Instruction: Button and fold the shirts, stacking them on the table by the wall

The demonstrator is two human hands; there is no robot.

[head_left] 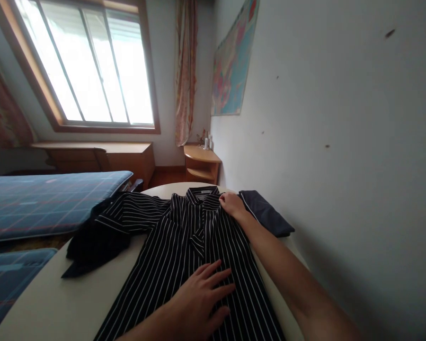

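A black garment with white stripes (170, 255) lies spread on a round cream table (74, 298), its collar at the far edge and one sleeve stretched to the left. My left hand (202, 296) rests over the lower middle of the garment, fingers spread, holding nothing. Near the collar, my right hand (231, 202) has its fingers closed on the garment's right shoulder. A dark folded cloth (266, 213) lies just right of that hand. Beyond the left sleeve is a crumpled black cloth (95, 244).
A bed with a blue plaid cover (49, 203) stands at the left. A wooden desk (128, 148) is under the window, and a small corner shelf (202, 154) stands at the back. The white wall (341, 142) runs close along the right side.
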